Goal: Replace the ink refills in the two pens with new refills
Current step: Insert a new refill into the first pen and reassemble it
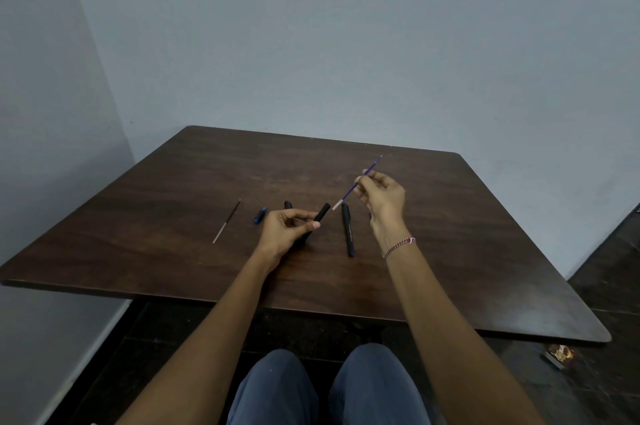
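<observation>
Blue-trousered knees are seen at the near edge, below the dark wooden desk. A black pen barrel is gripped in the curled fingers of the left hand, its open end tilted up to the right. A blue refill is pinched between thumb and fingertips of the right hand and held slanted just right of the barrel, clear of it. A second black pen is laid on the desk between the hands. A thin dark refill and a blue cap are laid to the left.
</observation>
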The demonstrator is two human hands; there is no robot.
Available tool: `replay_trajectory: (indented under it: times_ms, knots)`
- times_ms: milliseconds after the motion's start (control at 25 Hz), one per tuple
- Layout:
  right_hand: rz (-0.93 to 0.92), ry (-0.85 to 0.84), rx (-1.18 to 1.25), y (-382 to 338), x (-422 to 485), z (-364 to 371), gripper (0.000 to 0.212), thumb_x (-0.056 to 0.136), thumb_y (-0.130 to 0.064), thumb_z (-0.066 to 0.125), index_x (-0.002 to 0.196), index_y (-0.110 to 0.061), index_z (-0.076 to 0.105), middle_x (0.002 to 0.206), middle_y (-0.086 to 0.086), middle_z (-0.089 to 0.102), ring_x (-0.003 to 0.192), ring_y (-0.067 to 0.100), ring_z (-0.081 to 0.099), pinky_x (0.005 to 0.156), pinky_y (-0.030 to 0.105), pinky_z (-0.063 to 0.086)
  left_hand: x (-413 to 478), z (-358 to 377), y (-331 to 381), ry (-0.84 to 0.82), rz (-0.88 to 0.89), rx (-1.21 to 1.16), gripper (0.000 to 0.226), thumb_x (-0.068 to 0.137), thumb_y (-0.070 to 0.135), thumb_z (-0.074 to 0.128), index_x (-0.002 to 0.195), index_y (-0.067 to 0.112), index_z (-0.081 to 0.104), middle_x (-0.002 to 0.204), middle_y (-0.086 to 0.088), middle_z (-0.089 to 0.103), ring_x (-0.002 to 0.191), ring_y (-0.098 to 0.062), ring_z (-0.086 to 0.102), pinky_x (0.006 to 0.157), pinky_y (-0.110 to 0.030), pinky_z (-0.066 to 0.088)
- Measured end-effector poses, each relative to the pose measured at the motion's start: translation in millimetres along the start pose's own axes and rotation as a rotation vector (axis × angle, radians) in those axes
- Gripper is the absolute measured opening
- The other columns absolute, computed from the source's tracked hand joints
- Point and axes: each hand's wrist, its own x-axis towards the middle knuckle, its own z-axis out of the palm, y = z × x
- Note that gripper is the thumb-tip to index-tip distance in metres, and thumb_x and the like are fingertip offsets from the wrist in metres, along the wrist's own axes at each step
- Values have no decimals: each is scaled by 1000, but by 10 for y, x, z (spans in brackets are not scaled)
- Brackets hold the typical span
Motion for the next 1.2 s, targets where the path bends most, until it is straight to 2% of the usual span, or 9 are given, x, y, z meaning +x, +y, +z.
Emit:
replay_trajectory:
  times_ms: [240,480,680,920,1200]
  knots:
    - [-49,31,26,25,-17,42,17,80,4,68,91,-7,62,80,4,65,71,13,65,60,19,55,-8,-22,-5,-39,-6,-1,22,72,10,78,91,17,73,73,-1,63,70,-11,56,63,-14,49]
    - [-142,35,-87,30,-57,90,20,80,3,69,79,-16,61,74,-1,64,65,9,63,66,24,55,-12,-32,5,-45,-12,-1,23,71,10,78,91,19,73,80,2,67,75,-9,59,68,-19,50]
    - [-216,-71,-322,109,-125,75,15,80,-4,72,91,-12,66,80,1,69,74,14,68,69,25,58,-12,-24,-1,-38,-6,12,24,71,10,78,94,15,73,79,3,67,72,-8,59,66,-18,49]
    - [-120,-242,-444,285,-201,37,7,82,-12,72,88,-14,68,80,1,70,74,12,68,65,22,56,6,-29,-21,-28,-5,-29,21,72,10,78,91,14,73,76,2,67,69,-7,59,61,-18,48]
    - [-192,-245,-514,339,-234,-6,10,84,-29,70,86,-19,69,86,2,72,82,13,69,68,26,59,19,-41,-37,-32,-2,-46,20,71,12,79,89,19,73,79,1,69,74,-13,61,68,-24,50]
